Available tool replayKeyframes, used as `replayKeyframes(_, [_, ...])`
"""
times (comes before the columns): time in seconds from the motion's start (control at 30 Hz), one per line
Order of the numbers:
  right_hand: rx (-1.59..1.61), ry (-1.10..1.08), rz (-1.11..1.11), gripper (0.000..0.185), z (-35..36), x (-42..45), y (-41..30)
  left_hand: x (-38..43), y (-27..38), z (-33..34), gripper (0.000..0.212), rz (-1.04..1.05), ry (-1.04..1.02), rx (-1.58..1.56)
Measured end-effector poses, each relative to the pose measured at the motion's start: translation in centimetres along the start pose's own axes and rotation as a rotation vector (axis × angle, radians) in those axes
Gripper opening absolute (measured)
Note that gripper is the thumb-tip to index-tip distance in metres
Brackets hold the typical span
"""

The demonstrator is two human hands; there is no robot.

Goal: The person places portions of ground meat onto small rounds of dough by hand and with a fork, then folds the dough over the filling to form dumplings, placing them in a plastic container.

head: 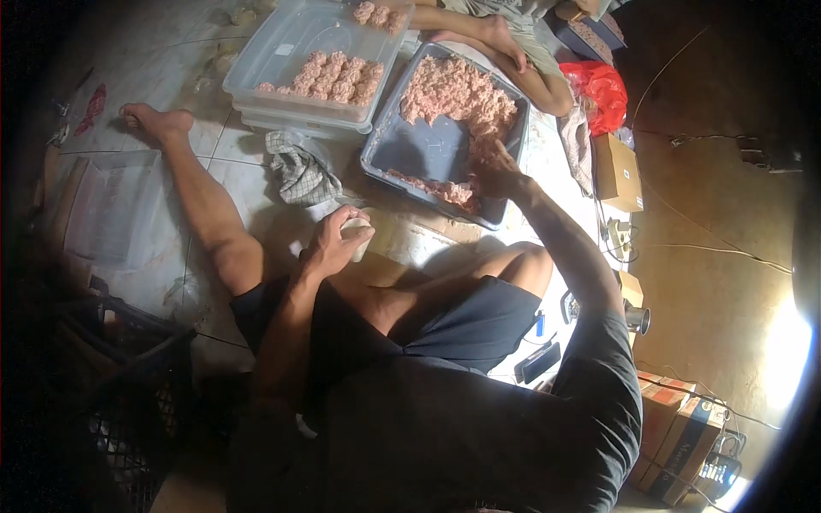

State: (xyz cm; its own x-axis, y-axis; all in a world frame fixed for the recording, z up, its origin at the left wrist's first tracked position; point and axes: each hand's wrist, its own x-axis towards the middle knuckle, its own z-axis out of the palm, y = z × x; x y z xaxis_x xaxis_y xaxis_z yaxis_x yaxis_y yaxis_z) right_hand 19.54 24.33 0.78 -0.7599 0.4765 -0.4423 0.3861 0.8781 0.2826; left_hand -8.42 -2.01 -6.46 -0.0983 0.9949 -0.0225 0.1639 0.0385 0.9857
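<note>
My left hand [337,242] is closed around a small whitish cup or bowl [356,238] above my lap. With my right hand [499,172] I reach into the grey plastic tray [423,197]; its fingers are in the pink minced mixture [452,86], and whether they grip any is hard to tell. The mixture is heaped along the tray's far and right sides, with a smaller strip at the near edge. Left of the tray, a clear plastic container [250,64] stands on another one and holds rows of shaped pink lumps [337,78].
A checked cloth [301,170] lies on the tiled floor near the containers. Another person's bare legs [507,48] are beyond the tray, beside a red plastic bag [603,96]. An empty-looking clear container [112,208] is at left, a black crate [128,378] below it.
</note>
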Motion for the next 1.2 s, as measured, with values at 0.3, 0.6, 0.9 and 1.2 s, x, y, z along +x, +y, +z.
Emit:
replayKeyframes(0.3, [0.908, 0.072, 0.207, 0.025, -4.0, -8.7, 3.0, 0.1, -1.1, 1.3, 0.016, -0.153, -0.043, -0.437])
replayKeyframes(0.6, [1.258, 0.711, 0.368, 0.018, -7.9, -13.8, -3.3, 3.7, 6.8, 4.6, 0.029, -0.207, -0.094, -1.075])
replayKeyframes(0.9, [1.337, 1.201, 0.331, 0.01, -4.0, -10.1, -12.1, 5.6, 10.1, 5.8, 0.064, -0.135, -0.112, -1.368])
replayKeyframes(1.2, [1.206, 1.108, 0.129, 0.009, -3.0, -6.8, -19.5, 2.8, 10.1, 6.7, 0.09, -0.116, 0.067, -1.396])
